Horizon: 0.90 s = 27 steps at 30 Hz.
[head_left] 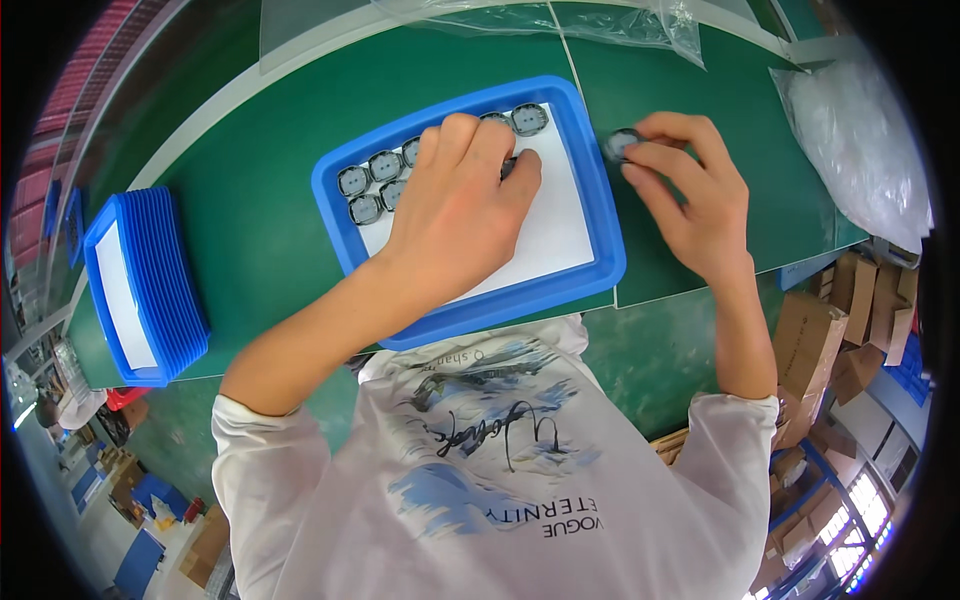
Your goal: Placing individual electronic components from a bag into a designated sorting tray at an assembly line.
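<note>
A blue tray (608,225) lined with a white sheet lies on the green table. Along its far side sit rows of small round grey-and-black plastic parts (385,166); several are partly hidden by my left hand (460,205). That hand reaches over the tray, with a dark part (508,168) pinched between thumb and fingers and mostly covered by them. Just beyond the tray's right rim, my right hand (695,195) grips another round grey part (621,146) by its edge with the fingertips. The near right of the white sheet is bare.
At the left edge of the table (250,180) stands a stack of blue trays (165,290). Clear plastic sheeting (600,22) lies along the far edge. A bulky clear plastic bag (855,145) rests at the right, above cardboard boxes (812,335).
</note>
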Motion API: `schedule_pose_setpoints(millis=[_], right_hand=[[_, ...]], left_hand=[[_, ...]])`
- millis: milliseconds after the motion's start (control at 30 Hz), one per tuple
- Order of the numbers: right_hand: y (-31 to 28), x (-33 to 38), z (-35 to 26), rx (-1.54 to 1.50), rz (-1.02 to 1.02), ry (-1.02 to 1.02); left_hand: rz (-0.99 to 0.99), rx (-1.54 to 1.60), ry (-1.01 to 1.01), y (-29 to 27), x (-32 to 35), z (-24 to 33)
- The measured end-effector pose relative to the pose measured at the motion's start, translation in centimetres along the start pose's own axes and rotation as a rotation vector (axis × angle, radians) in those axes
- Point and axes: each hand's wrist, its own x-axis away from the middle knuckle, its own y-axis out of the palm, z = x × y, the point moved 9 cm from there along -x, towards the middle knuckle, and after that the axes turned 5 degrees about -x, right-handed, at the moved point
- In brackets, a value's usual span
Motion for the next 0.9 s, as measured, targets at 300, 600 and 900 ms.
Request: schedule_pose_setpoints(millis=[300,600,900], right_hand=[[5.4,-2.5,-2.6,0.151,-0.285,-0.179],[6.5,-3.1,-2.0,0.095,-0.308,-0.214],[2.6,-10.8,5.0,0.174,-0.062,0.036]], left_hand=[[0.033,0.008,-0.033,-0.1,-0.3,-1.0],[0.053,0.064,-0.077,-0.3,-0.4,-1.9],[0.142,-0.097,-0.008,-2.4,-6.9,-6.7]])
